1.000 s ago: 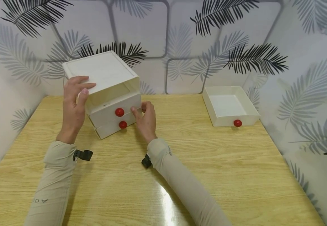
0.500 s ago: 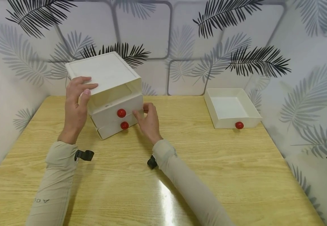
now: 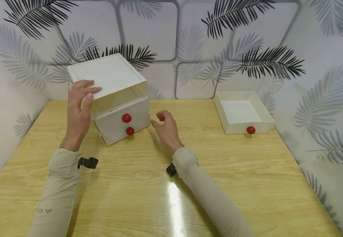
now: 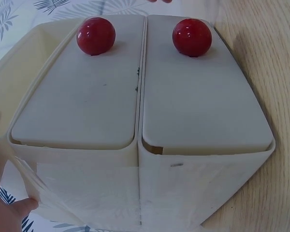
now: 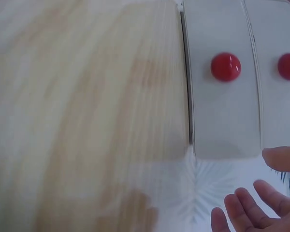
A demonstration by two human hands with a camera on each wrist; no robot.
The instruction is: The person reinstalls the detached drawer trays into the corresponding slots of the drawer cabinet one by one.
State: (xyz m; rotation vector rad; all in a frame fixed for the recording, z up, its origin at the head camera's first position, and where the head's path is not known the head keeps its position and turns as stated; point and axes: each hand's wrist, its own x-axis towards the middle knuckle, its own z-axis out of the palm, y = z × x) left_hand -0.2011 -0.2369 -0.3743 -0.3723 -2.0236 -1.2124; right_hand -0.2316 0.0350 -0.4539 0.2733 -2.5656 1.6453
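A white drawer cabinet (image 3: 109,74) stands on the table in the head view, angled to the right. Its top compartment (image 3: 116,101) has no drawer in it; the two lower drawers are in place, with red knobs (image 3: 126,118). At the cabinet's upper left corner my left hand (image 3: 79,108) holds on, fingers over the top panel and thumb by the front edge. Part of that hand is hidden in the left wrist view. My right hand (image 3: 167,130) is just right of the lower drawers, apart from them, its fingers loosely bent around nothing.
A removed white drawer (image 3: 242,112) with a red knob sits on the right side of the wooden table (image 3: 135,184). Leaf-patterned wall covering (image 3: 195,42) rises behind the table and along both sides.
My right hand has let go of the cabinet's right side and moved a little to the right. The left hand stays at the upper left corner, and the cabinet has not moved.
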